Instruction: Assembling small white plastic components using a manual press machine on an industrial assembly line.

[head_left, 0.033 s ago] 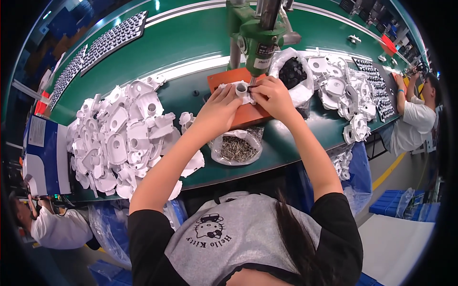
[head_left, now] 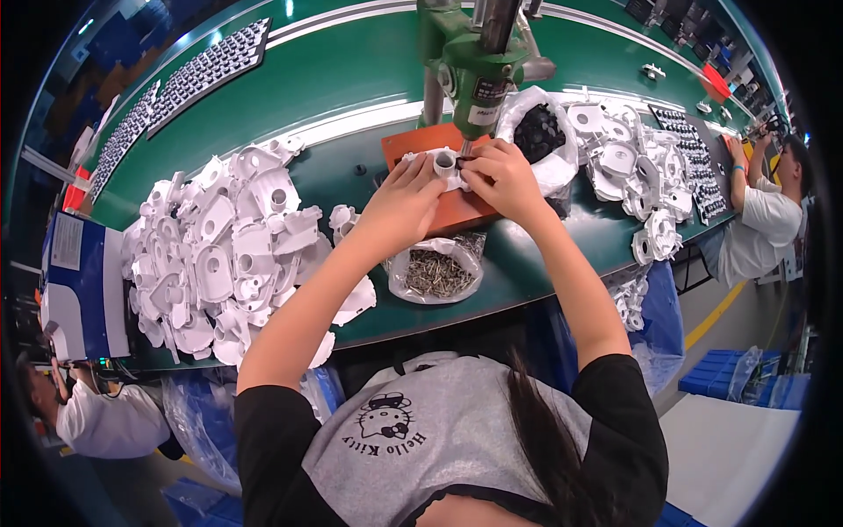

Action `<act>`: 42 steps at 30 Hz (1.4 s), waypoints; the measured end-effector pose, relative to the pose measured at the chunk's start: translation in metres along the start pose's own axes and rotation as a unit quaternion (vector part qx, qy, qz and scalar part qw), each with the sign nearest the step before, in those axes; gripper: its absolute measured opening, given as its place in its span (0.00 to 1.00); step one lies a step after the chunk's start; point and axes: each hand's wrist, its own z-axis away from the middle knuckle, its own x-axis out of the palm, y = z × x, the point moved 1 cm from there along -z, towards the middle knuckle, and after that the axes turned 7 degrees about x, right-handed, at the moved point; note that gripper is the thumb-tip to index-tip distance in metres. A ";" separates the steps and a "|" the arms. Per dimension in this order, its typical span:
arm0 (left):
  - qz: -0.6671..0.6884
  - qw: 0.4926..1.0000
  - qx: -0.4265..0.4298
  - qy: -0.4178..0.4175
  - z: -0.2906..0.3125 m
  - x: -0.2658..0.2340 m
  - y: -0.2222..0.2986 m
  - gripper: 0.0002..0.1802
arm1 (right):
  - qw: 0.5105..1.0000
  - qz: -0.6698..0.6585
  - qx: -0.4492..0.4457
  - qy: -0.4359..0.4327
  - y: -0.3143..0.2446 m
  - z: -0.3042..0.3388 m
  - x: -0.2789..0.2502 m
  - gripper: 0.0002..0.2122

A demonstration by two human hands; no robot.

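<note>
Under the green bench press (head_left: 479,75), a white plastic part (head_left: 445,164) with a round upright tube sits on the orange base (head_left: 465,213). My left hand (head_left: 402,200) grips this part from its left side, fingers laid over it and thumb beside the tube. Close to the press tip, my right hand (head_left: 507,181) pinches a small black piece (head_left: 460,162) against the part's right side. The fingers partly cover both the piece and the part, so how they fit together is hidden.
A big heap of white plastic parts (head_left: 213,263) lies left, a smaller one (head_left: 619,158) right. An open bag of small metal pins or screws (head_left: 436,274) sits nearer me; a bag of black pieces (head_left: 538,132) stands behind my right hand. Co-workers sit at both sides.
My right fingers have shifted very slightly at the black piece. The white part and my left hand stay in place.
</note>
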 end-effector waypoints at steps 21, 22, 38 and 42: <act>0.068 0.996 -0.041 -0.026 0.004 -0.009 -0.003 0.22 | 0.996 0.084 0.040 0.014 -0.072 0.018 -0.028 0.07; 0.068 0.997 -0.039 -0.017 0.004 -0.007 -0.002 0.22 | 0.993 0.061 0.022 -0.100 -0.081 0.033 -0.027 0.07; 0.084 0.996 -0.033 0.003 0.003 -0.004 -0.005 0.23 | 0.970 0.076 -0.025 -0.231 -0.099 0.081 0.001 0.05; 0.081 0.996 -0.039 0.002 0.004 -0.004 -0.005 0.23 | 0.940 -0.136 0.156 -0.273 -0.091 0.057 -0.009 0.07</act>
